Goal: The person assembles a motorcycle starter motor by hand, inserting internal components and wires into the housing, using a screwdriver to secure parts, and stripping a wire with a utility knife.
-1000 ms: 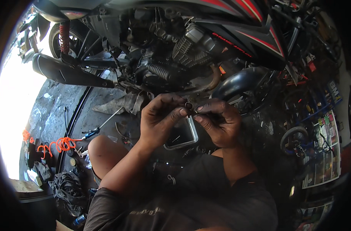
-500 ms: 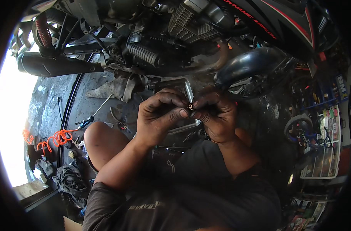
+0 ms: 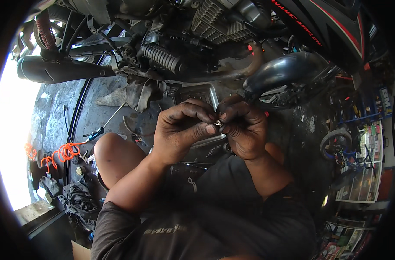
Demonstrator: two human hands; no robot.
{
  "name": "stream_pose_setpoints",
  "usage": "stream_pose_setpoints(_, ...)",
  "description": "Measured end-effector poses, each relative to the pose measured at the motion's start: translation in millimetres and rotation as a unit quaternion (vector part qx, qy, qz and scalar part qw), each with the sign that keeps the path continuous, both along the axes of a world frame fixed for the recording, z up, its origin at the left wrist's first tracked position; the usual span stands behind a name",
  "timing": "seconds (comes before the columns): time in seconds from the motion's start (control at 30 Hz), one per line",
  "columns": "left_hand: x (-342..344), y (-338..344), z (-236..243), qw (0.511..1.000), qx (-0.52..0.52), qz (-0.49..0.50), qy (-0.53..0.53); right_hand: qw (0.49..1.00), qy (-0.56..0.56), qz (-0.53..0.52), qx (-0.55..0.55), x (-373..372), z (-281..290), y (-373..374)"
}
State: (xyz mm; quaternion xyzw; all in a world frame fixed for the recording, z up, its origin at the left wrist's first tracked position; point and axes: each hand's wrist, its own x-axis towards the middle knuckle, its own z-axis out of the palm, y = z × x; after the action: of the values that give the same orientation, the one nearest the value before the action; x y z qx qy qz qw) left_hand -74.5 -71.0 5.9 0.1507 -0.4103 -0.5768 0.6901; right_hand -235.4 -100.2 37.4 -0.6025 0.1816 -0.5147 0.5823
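Centrally, 1 small metal part [image 3: 218, 123] is located between the 2 hands, above the lap and in front of the motorcycle. Its pale, ring-shaped end faces the camera; the remainder is hidden by the fingertips, and its exact type cannot be told.

Left hand [image 3: 184, 125]: the fingers [image 3: 191, 112] are curled, with thumb and forefinger pinched on the part. Right hand [image 3: 244, 130]: the fingers [image 3: 237, 109] are likewise bent and closed at the same part from the opposite side. The fingertips of both hands nearly meet. Dark grime covers the fingers.

Beyond the hands, 1 metal tray [image 3: 214, 94] is on the floor [image 3: 87, 115], partly covered from view by both hands. The engine [image 3: 221, 21] of the motorcycle is above the tray in the view; the black muffler [image 3: 54, 70] extends to the left, and 1 glossy black fender [image 3: 288, 71] is to the right.

Left of the tray, 1 grey cloth [image 3: 139, 94] lies crumpled. Nearer the left knee [image 3: 116, 149], 1 blow gun [image 3: 94, 133] is connected to 1 orange coiled hose [image 3: 66, 152].
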Motion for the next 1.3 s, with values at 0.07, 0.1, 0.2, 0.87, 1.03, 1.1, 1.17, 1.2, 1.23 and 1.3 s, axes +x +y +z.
stream_pose_setpoints(0.07, 2.6, 0.7, -0.3, 1.0, 0.001, 0.003, -0.006, 1.0, 0.014, -0.002, -0.017, 1.0, -0.5, -1.1)
stream_pose_setpoints(0.1, 3.5, 0.7, -0.2, 1.0, 0.0, 0.005, -0.012, 1.0, 0.014, -0.002, -0.016, 1.2, -0.7, -0.9)
stream_pose_setpoints(0.2, 6.8, 0.9, -0.8, 0.999, -0.011, 0.013, -0.03, 1.0, 0.001, 0.009, 0.006, 2.9, -1.1, -0.2)
stream_pose_setpoints(0.87, 10.1, 1.4, -3.4, 1.0, -0.003, 0.016, -0.023, 0.997, 0.059, -0.024, -0.043, 2.4, 4.3, -0.6)
stream_pose_setpoints(1.03, 7.8, 4.0, -1.5, 0.996, -0.021, 0.064, -0.062, 0.988, 0.093, -0.05, -0.113, 0.0, 4.5, -1.9)
stream_pose_setpoints(1.1, 7.6, 3.9, -3.9, 0.99, -0.056, 0.095, -0.091, 0.986, 0.096, -0.057, -0.127, 0.4, 4.1, -2.1)
stream_pose_setpoints(1.17, 2.4, 5.8, 0.0, 0.993, -0.044, 0.095, -0.049, 0.985, 0.095, -0.052, -0.131, 0.7, 5.0, -2.1)
stream_pose_setpoints(1.2, 0.6, 6.8, 1.1, 0.995, -0.033, 0.093, -0.006, 0.986, 0.095, -0.051, -0.13, 1.5, 5.4, -1.5)
stream_pose_setpoints(1.23, 1.2, 6.7, 0.5, 0.995, -0.032, 0.094, -0.005, 0.987, 0.091, -0.051, -0.126, 2.6, 5.6, -0.7)
stream_pose_setpoints(1.3, 3.1, 4.8, -0.5, 0.989, -0.08, 0.114, -0.047, 0.987, 0.089, -0.051, -0.12, 3.1, 4.9, -0.5)
